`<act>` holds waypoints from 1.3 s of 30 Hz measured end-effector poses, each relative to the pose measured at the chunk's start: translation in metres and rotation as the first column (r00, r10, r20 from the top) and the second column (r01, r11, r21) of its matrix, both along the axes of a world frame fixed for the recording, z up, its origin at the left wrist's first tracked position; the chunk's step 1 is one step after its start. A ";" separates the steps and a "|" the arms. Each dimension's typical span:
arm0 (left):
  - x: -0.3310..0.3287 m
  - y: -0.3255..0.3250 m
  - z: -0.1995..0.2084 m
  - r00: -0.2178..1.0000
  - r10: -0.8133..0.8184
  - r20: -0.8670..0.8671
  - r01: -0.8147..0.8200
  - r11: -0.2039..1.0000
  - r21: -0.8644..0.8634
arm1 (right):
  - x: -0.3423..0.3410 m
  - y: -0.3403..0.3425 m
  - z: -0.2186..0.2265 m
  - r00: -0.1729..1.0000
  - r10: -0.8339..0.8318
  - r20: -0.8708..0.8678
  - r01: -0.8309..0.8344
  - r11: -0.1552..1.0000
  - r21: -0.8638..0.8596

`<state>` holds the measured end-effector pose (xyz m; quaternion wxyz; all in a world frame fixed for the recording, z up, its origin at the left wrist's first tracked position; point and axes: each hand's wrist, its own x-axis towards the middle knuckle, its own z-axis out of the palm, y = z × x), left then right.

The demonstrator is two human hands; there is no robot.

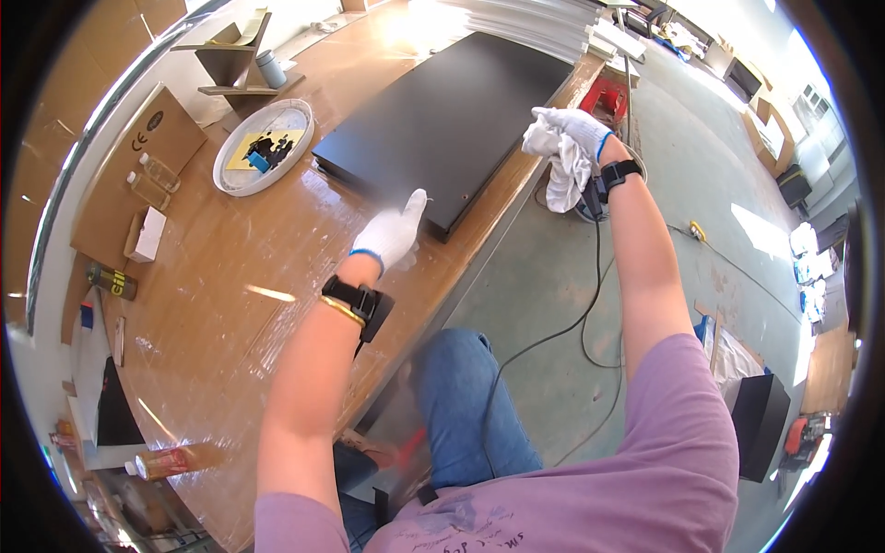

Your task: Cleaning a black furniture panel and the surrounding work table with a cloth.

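A flat black panel point(452, 115), or a stack of them, lies on the wooden workbench point(221, 318). My left hand point(389, 235), in a white glove, is by the panel's near corner with a finger stretched out; whether it touches the panel I cannot tell. To the right, past the bench edge, my gloved right hand point(583, 134) is closed on a crumpled white cloth point(569, 180) that hangs down below it. Both wrists wear black straps.
On the bench at left stand a round white tray point(218, 170) with a dark-smeared yellow sheet and blue piece, a cardboard sheet point(115, 198), clear bottles point(147, 191) and a small white box point(146, 234). A black cable point(544, 336) hangs from my right wrist.
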<state>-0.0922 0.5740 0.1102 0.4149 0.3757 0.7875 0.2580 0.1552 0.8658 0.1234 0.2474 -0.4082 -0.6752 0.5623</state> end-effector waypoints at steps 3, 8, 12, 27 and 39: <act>0.007 -0.053 -0.024 0.990 0.112 0.085 -0.122 0.983 0.134 | -0.018 0.004 0.016 0.918 -0.245 -0.311 0.214 0.968 -0.132; 0.050 -0.148 -0.052 0.867 -0.188 -0.462 0.367 0.867 0.337 | -0.008 0.127 -0.020 0.961 -0.277 0.028 0.208 0.782 0.587; 0.064 -0.160 -0.073 0.725 -0.181 -0.664 0.531 0.760 0.373 | 0.000 0.190 -0.010 0.688 -0.577 0.441 0.161 0.714 0.681; 0.055 -0.173 -0.068 0.815 -0.036 -0.579 0.397 0.762 0.511 | -0.107 -0.209 -0.010 0.604 0.691 0.397 -0.720 0.259 0.643; 0.049 -0.326 -0.051 0.827 0.095 -0.554 0.239 0.832 0.500 | -0.066 -0.302 -0.020 0.926 0.338 0.167 -0.359 0.656 0.664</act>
